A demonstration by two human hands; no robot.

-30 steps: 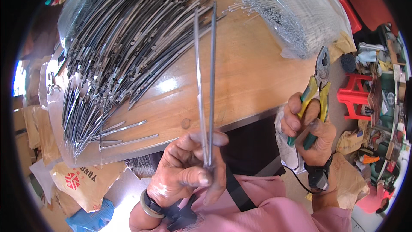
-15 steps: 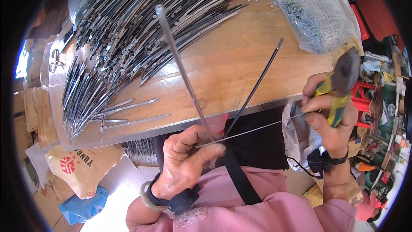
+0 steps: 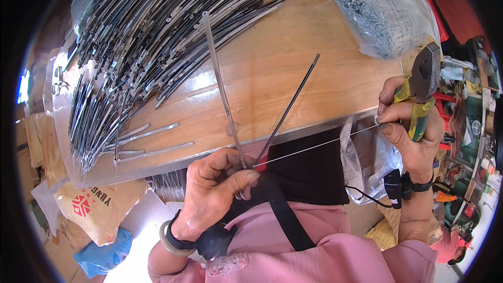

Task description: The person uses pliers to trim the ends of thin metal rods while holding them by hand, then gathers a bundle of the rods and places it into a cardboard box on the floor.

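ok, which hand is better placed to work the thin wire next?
Probably right hand: it pinches the thin wire's free end and holds the pliers. Left hand is busy pinching the two metal strips.

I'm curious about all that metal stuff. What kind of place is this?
Probably a small workshop. A big pile of metal strips covers the wooden bench, the right hand holds pliers and a thin wire, and the left hand pinches two strips.
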